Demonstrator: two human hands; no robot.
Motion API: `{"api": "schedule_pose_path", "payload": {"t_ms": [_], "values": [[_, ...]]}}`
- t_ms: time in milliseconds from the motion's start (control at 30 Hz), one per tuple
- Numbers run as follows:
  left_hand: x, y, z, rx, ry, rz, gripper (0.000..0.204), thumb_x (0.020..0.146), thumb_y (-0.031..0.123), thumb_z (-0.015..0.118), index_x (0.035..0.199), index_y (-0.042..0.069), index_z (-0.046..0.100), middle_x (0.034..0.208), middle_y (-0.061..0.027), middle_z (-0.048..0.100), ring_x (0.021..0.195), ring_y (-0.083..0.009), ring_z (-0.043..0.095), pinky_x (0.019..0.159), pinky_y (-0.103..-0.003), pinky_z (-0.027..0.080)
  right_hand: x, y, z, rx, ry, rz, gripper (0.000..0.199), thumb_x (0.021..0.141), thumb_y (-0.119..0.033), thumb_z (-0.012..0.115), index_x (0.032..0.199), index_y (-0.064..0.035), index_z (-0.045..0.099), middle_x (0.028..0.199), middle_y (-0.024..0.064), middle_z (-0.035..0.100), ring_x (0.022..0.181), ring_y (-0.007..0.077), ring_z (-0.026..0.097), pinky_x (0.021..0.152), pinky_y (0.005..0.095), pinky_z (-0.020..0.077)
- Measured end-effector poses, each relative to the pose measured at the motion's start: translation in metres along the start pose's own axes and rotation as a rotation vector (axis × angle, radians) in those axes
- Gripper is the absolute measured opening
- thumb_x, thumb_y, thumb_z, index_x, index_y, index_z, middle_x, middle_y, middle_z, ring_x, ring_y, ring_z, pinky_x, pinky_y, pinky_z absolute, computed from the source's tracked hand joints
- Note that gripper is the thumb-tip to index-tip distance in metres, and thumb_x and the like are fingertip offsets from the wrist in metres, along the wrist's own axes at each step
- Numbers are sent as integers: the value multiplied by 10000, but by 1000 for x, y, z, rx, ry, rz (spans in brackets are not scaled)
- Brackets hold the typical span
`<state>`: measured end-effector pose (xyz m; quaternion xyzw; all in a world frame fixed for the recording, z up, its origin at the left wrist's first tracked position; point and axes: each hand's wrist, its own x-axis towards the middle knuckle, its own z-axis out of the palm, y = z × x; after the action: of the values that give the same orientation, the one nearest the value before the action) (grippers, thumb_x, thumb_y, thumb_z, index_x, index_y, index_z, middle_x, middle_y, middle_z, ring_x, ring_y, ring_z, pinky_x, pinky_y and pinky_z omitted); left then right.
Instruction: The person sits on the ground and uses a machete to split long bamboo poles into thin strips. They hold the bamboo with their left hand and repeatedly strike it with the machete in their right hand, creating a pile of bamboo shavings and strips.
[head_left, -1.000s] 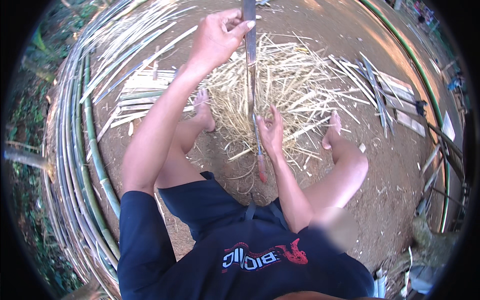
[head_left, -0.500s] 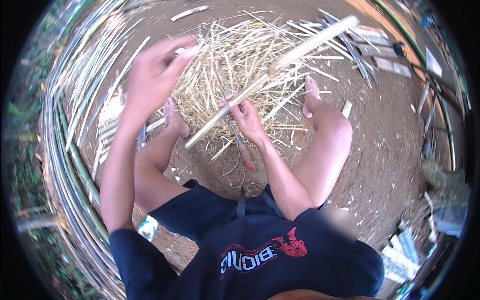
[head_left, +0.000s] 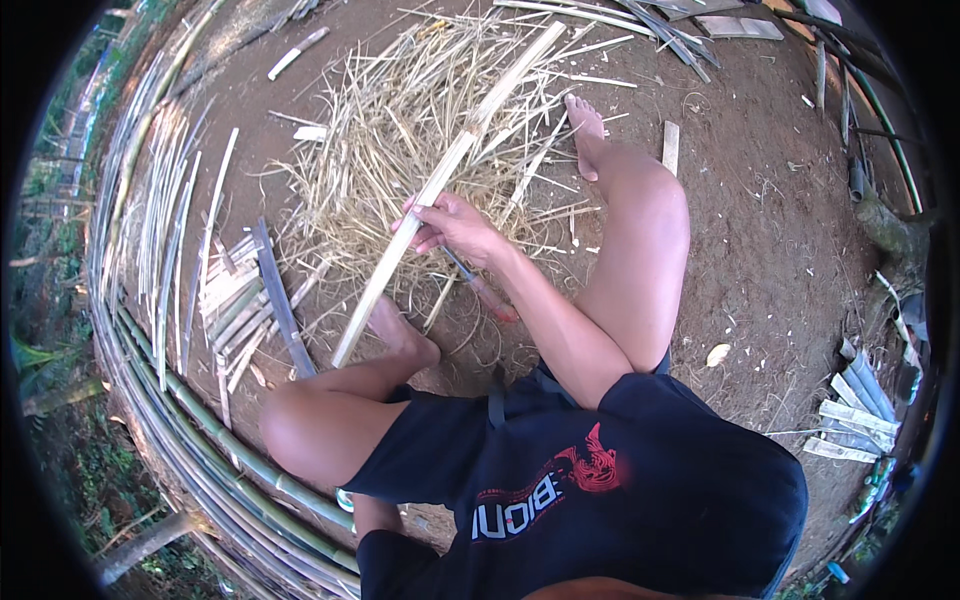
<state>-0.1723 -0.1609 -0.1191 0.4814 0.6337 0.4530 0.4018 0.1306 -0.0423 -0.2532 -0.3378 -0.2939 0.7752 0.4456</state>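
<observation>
**A:** What's changed in the last moment?

**B:** The left hand is gone from view. A second ago it was up high at the top of the bamboo strip; half a second ago it was off to the left, open. Now only the right hand (head_left: 447, 222) is on the bamboo strip (head_left: 440, 195), so I can't tell the left hand's grip.

**A:** And the right?

**B:** Fingers closed round the strip near its middle. The same hand also seems to hold a knife with a reddish handle (head_left: 480, 288), pointing down toward the lap.

**A:** Where does the strip lie?

**B:** Slanted now, not upright as before: its lower end near the left foot (head_left: 402, 335), its upper end over the heap of shavings (head_left: 400, 130).

**A:** Meaning?

**B:** I'd judge one shaving pass is over and the strip is being repositioned.
</observation>
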Motion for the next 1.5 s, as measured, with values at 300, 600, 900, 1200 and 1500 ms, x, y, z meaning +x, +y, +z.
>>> {"api": "schedule_pose_path", "payload": {"t_ms": [300,600,900,1200,1500], "values": [[-33,-18,20,-333,0,130,659,894,468,607,1336,3,455,1260,-184,544,959,-161,575,782,-284,476,7,14,-2,187,-18,47,227,992,-125,486,1174,4,525,1072,203,671,812,197,702,681,289,605],[-38,-22,14,-437,22,172,772,867,482,647,1406,3,372,1342,-215,482,893,-145,558,729,-262,467,6,35,20,513,-77,121,233,957,-177,557,1129,-21,579,984,147,690,799,227,712,663,315,591],[8,59,-33,-218,-280,346,779,824,313,751,1437,52,346,1399,-298,401,894,-213,616,789,-319,543,-10,37,72,686,-292,222,304,988,-313,512,1121,-47,576,937,114,705,781,182,688,674,291,531],[49,130,-10,-330,-423,659,312,944,304,584,1151,73,550,1114,-144,596,1013,-227,550,821,-311,471,-7,40,36,6,-21,140,380,1002,-396,466,1027,-40,596,847,106,684,693,154,677,580,248,566],[59,169,-27,-271,-289,663,392,945,370,565,1189,63,564,1081,-94,596,1025,-201,524,839,-313,420,-38,193,-54,-1508,360,281,534,820,-281,685,1233,-35,452,1146,232,565,1080,353,581,979,437,446]]}}
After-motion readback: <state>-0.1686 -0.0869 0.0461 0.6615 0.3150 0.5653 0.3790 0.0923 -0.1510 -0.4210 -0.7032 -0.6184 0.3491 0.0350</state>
